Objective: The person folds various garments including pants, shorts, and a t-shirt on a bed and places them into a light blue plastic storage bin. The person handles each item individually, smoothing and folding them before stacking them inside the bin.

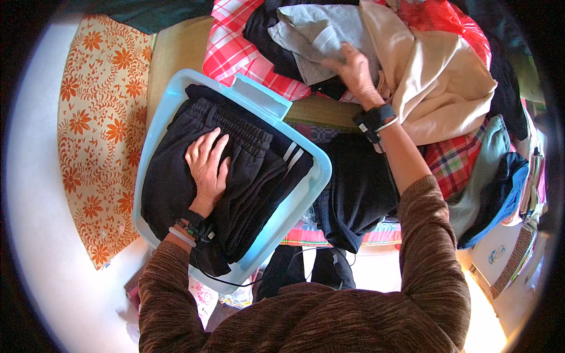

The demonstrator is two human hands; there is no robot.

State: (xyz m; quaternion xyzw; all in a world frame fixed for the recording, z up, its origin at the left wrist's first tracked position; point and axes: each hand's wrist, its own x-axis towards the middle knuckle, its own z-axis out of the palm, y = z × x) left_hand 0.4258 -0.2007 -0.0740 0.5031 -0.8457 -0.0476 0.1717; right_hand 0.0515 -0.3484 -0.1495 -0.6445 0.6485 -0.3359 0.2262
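Note:
Black trousers with a gathered elastic waistband [247,132] lie in a light blue plastic bin [324,165], over a dark garment with white stripes [295,154]. My left hand [207,163] rests on these trousers with its fingers apart. My right hand [353,73], somewhat blurred, is over a light grey garment [326,35] in the clothes pile; whether it touches the cloth, I cannot tell. A cream satin-like cloth [441,84] lies just right of that hand. Each wrist carries a black strapped device and a pale band.
Black clothing [357,189] lies right of the bin on a checked cloth. Green-grey [479,185] and blue garments [499,198] hang at the right. A red plastic bag [446,17] sits behind the pile. Orange-flowered fabric [106,132] is at the left. A black cable crosses below the bin.

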